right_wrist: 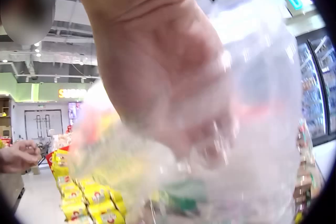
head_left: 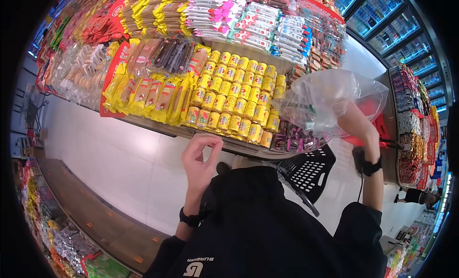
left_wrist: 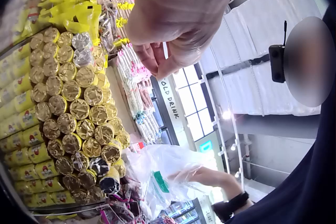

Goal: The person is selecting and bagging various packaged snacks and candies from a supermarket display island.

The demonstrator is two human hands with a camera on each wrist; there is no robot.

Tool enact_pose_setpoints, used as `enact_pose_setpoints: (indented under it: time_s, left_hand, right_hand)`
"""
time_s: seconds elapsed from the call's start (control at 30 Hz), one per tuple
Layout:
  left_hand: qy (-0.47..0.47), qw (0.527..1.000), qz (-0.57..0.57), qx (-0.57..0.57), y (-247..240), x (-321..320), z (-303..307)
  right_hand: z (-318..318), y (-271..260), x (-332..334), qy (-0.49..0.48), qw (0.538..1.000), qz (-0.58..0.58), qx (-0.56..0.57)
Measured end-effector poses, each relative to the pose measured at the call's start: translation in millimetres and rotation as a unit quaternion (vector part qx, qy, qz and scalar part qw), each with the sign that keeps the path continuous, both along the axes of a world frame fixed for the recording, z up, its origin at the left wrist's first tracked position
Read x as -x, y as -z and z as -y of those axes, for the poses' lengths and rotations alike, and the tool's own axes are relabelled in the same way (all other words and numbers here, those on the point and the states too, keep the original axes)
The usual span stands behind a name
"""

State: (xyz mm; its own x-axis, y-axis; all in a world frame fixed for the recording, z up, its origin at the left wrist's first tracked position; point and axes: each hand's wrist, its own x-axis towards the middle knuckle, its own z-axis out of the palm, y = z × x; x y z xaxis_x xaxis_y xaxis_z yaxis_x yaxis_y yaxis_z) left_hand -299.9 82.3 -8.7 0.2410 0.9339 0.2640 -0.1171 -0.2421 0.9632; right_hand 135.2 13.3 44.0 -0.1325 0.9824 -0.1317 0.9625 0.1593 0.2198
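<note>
The right hand (head_left: 351,116) seems inside the clear bag (head_left: 308,98), perhaps to spread it; its fingers' grip I cannot tell. The left hand (head_left: 198,153), empty, curls its fingers.

from the head we look forward and down over the yellow cans (head_left: 234,91). from the wrists we face past the left hand (left_wrist: 184,19) and right hand (right_wrist: 163,71), close up, toward the ceiling (right_wrist: 73,40); both share the plastic bag (left_wrist: 147,163).

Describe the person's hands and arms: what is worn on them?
The left hand and right hand wear no gloves. Black wristbands circle both wrists. Dark sleeves stop short of both wrists. A thin dark cord shows beside the right forearm.
</note>
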Motion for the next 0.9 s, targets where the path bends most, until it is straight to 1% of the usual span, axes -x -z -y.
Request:
enact_pose_setpoints:
  time_s: [0.07, 0.1, 0.13, 0.23, 0.33, 0.37, 0.43, 0.53, 0.63, 0.73, 0.77, 0.83, 0.9]
  left_hand:
    - [0.019, 1.000, -0.022, -0.009, -2.9, -0.4, -0.5]
    - [0.023, 0.999, -0.024, -0.010, -4.3, -0.8, -0.5]
    - [0.025, 0.999, -0.028, -0.011, -5.9, -0.3, 0.3]
    - [0.011, 1.000, -0.028, -0.010, -10.1, 3.8, 3.8]
    - [-0.021, 0.999, -0.024, -0.012, -9.3, 13.1, 7.6]
    - [-0.031, 0.999, -0.022, -0.013, -7.8, 16.5, 9.1]
    - [-0.045, 0.999, -0.024, -0.011, -6.2, 22.4, 11.9]
    - [-0.058, 0.998, -0.025, -0.010, -4.2, 27.6, 14.5]
    - [-0.062, 0.998, -0.013, -0.007, -3.1, 28.2, 14.3]
    - [-0.061, 0.998, -0.001, -0.004, -2.7, 24.8, 14.0]
    - [-0.058, 0.998, 0.001, -0.003, -2.5, 23.6, 13.5]
    - [-0.048, 0.999, -0.001, -0.001, -1.3, 20.8, 12.6]
    - [-0.038, 0.999, -0.005, 0.001, -0.8, 17.7, 11.8]
  right_hand:
    - [-9.1, 37.7, -12.0, -0.034, 0.999, -0.028, -0.015]
    - [-26.5, 28.2, 15.4, 0.032, 0.991, -0.129, 0.016]
    - [-37.4, 23.8, 31.3, 0.095, 0.968, -0.229, 0.049]
    - [-55.1, 54.7, 31.3, 0.041, 0.981, -0.191, -0.020]
    - [-67.0, 59.9, 33.3, -0.076, 0.945, -0.276, -0.158]
    - [-68.2, 58.3, 33.7, -0.072, 0.952, -0.260, -0.145]
    - [-66.5, 37.5, 41.2, -0.061, 0.965, -0.224, -0.120]
    - [-69.1, 41.2, 38.0, -0.020, 0.985, -0.167, -0.045]
    - [-70.1, 39.5, 39.0, -0.077, 0.996, -0.043, -0.014]
    - [-68.0, 53.9, 26.7, -0.054, 0.986, -0.134, -0.087]
    - [-64.5, 55.7, 18.8, -0.075, 0.978, -0.161, -0.113]
    - [-53.7, 41.9, 16.2, -0.112, 0.956, -0.213, -0.165]
    - [-44.4, 17.2, 20.0, 0.022, 0.956, -0.262, -0.129]
